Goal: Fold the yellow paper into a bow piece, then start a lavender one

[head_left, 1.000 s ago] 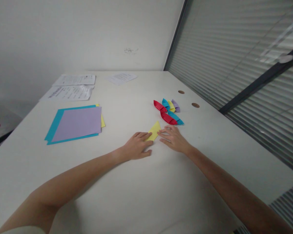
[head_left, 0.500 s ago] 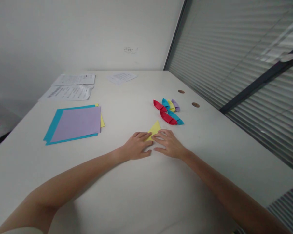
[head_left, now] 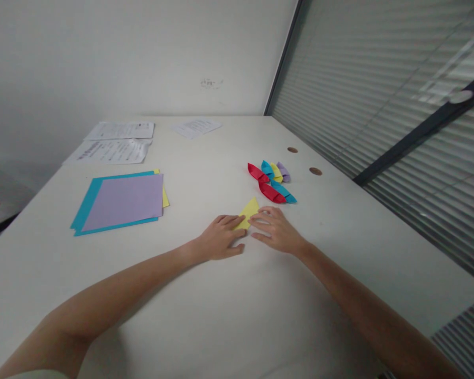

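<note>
A small folded yellow paper point(head_left: 249, 208) lies on the white table point(head_left: 229, 295) between my two hands. My left hand point(head_left: 221, 238) rests flat, its fingertips pressing the paper's left edge. My right hand point(head_left: 275, 230) lies flat beside it, fingers stretched across the paper's lower right side. Neither hand grips anything. Just beyond the paper sits a cluster of folded paper pieces point(head_left: 272, 181) in red, blue, yellow and purple.
A stack of flat sheets point(head_left: 122, 201), purple on top of blue and yellow, lies at the left. Printed white papers point(head_left: 114, 143) sit at the far edge by the wall. Two round holes point(head_left: 315, 171) mark the table near the window blinds point(head_left: 398, 105).
My right hand slid left over the yellow paper and then eased slightly back right. My left hand has stayed in place.
</note>
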`<act>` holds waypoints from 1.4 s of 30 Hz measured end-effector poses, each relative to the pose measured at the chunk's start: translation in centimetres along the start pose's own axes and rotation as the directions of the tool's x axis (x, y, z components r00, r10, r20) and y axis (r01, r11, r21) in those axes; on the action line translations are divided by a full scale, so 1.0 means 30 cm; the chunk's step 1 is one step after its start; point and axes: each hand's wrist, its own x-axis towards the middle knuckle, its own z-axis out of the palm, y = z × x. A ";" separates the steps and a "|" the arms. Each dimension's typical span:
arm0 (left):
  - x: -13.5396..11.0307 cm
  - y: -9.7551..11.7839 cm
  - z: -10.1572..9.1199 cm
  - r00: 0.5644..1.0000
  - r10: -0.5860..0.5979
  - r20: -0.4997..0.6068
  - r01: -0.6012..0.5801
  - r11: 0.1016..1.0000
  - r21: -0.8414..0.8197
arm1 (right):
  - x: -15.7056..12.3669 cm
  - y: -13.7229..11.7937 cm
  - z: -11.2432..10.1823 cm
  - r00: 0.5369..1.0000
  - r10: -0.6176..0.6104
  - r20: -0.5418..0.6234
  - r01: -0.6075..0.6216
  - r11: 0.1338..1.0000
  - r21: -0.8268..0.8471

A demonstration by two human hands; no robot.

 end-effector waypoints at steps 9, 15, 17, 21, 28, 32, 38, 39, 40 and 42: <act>-0.005 0.002 -0.004 1.000 0.002 -0.009 -0.003 1.000 -0.016 | -0.022 0.072 0.021 0.976 0.185 -0.112 -0.187 0.982 -0.003; -0.013 -0.006 0.003 0.991 -0.058 -0.117 0.042 0.990 -0.135 | 0.034 0.033 0.033 0.999 -0.020 -0.046 0.022 0.999 0.044; -0.011 -0.008 0.006 0.986 -0.091 -0.141 0.067 0.983 -0.171 | 0.054 0.022 0.033 0.994 -0.105 -0.017 0.105 0.994 -0.022; -0.006 -0.011 0.000 0.973 -0.150 -0.176 0.129 0.984 -0.124 | 0.092 -0.012 0.024 0.956 -0.292 0.034 0.294 0.946 -0.140; 0.016 -0.054 -0.070 0.903 -0.231 -0.362 0.162 0.964 -0.210 | 0.144 -0.079 -0.045 0.937 -0.032 -0.347 0.025 0.999 -0.023; 0.049 -0.066 -0.107 0.750 -0.582 -0.314 0.159 0.619 -0.769 | 0.184 -0.080 -0.070 0.656 0.530 -0.538 -0.328 0.842 0.429; 0.066 -0.030 -0.101 0.704 -0.710 0.006 0.061 0.053 -0.997 | 0.225 -0.105 -0.020 0.720 0.672 0.174 -0.437 0.243 0.866; 0.063 -0.026 -0.095 0.714 -0.699 0.034 0.064 0.018 -0.998 | 0.226 -0.115 -0.014 0.725 0.651 0.226 -0.449 0.197 0.872; 0.061 -0.024 -0.089 0.722 -0.689 0.061 0.073 -0.011 -0.997 | 0.226 -0.124 -0.010 0.723 0.644 0.250 -0.456 0.173 0.873; 0.057 -0.026 -0.078 0.735 -0.667 0.119 0.110 -0.056 -0.992 | 0.225 -0.136 -0.008 0.708 0.656 0.260 -0.468 0.161 0.869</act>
